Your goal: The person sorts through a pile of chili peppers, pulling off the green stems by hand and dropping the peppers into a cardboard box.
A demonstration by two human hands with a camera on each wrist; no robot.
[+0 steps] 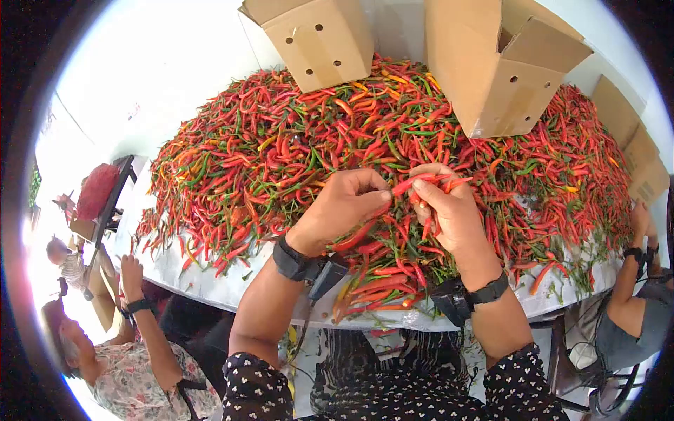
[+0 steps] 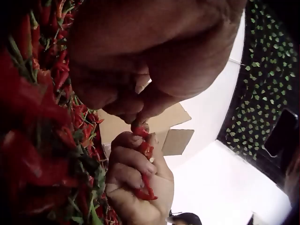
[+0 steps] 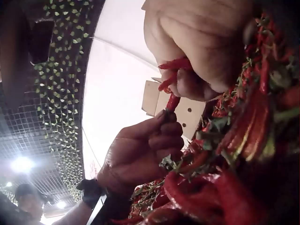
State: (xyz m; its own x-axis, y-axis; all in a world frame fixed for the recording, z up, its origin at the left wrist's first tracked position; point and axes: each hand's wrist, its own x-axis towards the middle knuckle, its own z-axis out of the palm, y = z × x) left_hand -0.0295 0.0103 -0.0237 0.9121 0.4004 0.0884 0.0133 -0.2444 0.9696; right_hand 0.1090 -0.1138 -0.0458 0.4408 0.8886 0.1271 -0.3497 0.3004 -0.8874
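Both hands meet over a big heap of red chili peppers. My left hand pinches one end of a red chili between thumb and fingers. The chili's other end is in my right hand, whose curled fingers also grip more red chilies. Tips of these stick out past the fingers in the right wrist view. Right below the hands lies a bunch of larger red chilies with green stems, near the table's front edge.
Two cardboard boxes with holes, a smaller one and a larger one, stand in the heap at the back. The white tabletop shows along the front edge. People sit at left and right.
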